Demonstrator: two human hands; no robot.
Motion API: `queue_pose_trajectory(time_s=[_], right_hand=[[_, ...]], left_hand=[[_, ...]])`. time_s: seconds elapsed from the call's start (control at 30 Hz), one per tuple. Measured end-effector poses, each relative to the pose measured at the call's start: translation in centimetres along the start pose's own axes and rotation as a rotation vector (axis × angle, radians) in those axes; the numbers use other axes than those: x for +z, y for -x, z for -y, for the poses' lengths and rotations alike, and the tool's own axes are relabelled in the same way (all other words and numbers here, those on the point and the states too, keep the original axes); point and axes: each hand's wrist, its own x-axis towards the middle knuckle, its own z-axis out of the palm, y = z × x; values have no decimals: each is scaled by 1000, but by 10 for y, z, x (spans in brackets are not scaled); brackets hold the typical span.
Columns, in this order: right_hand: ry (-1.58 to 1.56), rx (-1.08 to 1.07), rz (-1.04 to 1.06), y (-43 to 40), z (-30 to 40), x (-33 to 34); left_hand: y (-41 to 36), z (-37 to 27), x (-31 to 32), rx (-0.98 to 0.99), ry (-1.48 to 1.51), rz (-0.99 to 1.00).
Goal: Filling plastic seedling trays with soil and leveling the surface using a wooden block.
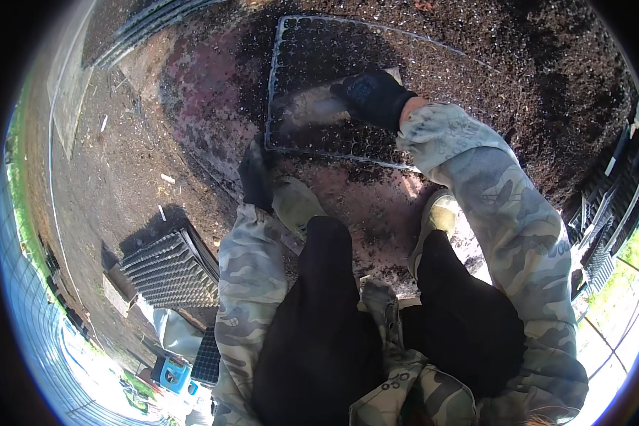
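Note:
A black plastic seedling cell tray (270, 85) lies in front of me, its right end under dark potting soil and many of its cells filled. My right hand (375, 100), in a black work glove, grips a flat scraper-like piece (311, 104) across the tray's middle. Motion blurs that piece, so its exact kind is unclear. At the tray's near left corner is my left hand (256, 173), also gloved, with its fingers against the rim. Part of the left fingers is hidden in shadow.
Loose potting soil (532, 96) is heaped to the right and beyond the tray. Stacked cell trays (170, 269) stand at lower left, more trays (612, 181) at the right edge. My boots (297, 205) flank the reddish sheet (373, 213). A blue container (173, 375) sits farther back.

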Motion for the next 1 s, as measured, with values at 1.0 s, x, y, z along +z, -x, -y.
queue_pose_trajectory(time_s=[1.0], right_hand=[[455, 1201, 55, 479, 25, -20]], left_hand=[[2, 8, -41, 100, -188, -11]])
